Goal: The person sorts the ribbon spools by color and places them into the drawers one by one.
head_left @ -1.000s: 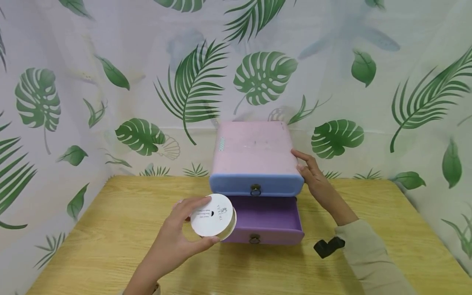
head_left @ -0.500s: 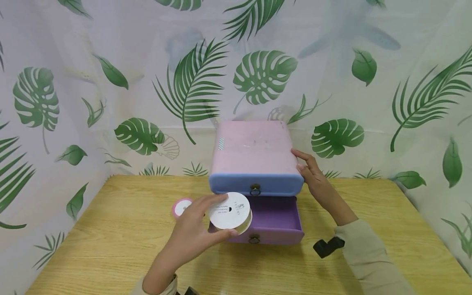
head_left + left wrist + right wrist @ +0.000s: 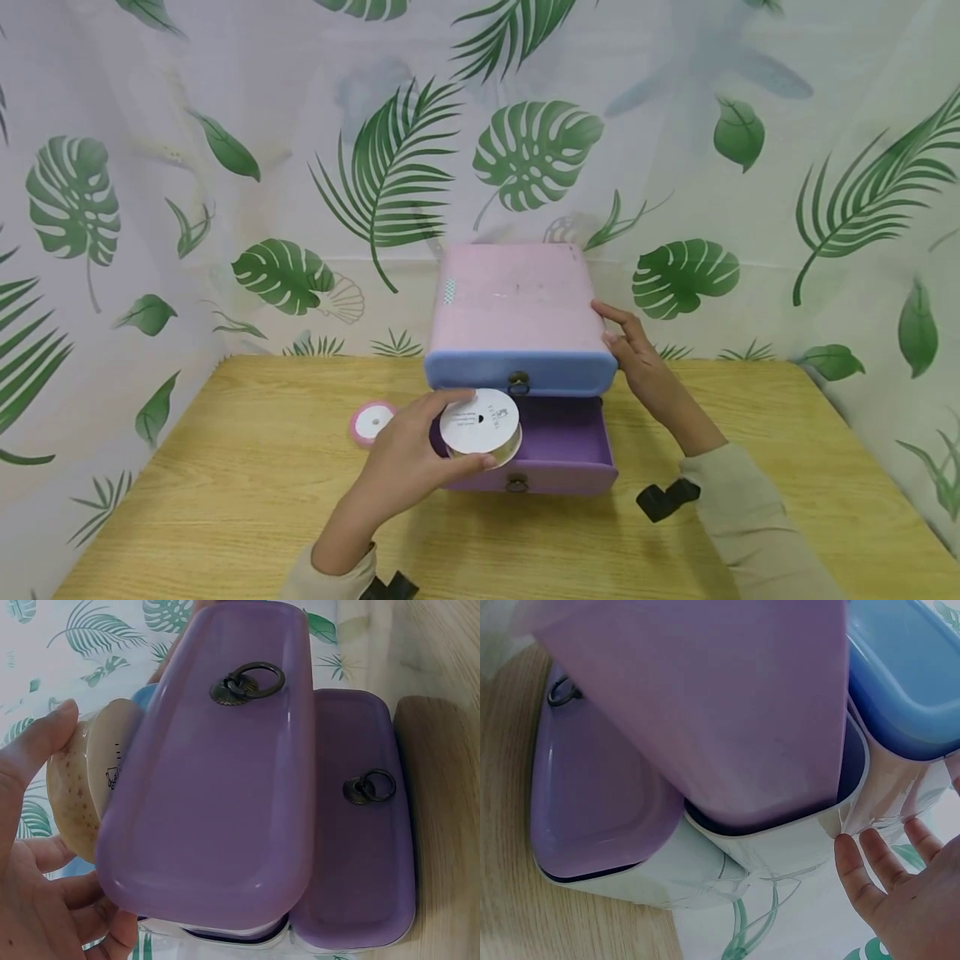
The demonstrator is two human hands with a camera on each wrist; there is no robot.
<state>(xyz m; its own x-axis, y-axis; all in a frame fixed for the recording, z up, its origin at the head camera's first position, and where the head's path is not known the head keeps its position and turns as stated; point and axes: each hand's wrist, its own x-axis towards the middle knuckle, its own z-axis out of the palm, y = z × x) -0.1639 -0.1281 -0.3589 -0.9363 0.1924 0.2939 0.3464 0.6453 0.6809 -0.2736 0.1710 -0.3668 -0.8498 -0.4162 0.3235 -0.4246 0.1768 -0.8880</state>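
Observation:
My left hand (image 3: 401, 446) grips a ribbon spool (image 3: 468, 433) with a white printed face, thumb on the near edge and fingers at the far edge. The spool is over the left part of a pulled-out purple drawer (image 3: 562, 480), hiding some of its inside. In the left wrist view, speckled cream ribbon (image 3: 69, 791) shows around the spool's side. My right hand (image 3: 643, 367) rests its fingertips against the right side of the drawer cabinet (image 3: 517, 292), which has a pink top. The right wrist view shows those fingers extended, holding nothing.
Above the pulled-out drawer is a closed blue drawer (image 3: 468, 372); below it is a closed purple drawer (image 3: 360, 847). A pink-rimmed white roll (image 3: 366, 423) lies on the wooden table (image 3: 225, 483), left of the cabinet. A leaf-patterned cloth (image 3: 420, 50) hangs behind.
My left hand has carried the ribbon spool to the right, from the drawer's left edge to over it. The pink-rimmed roll has come into sight. My right hand stays put.

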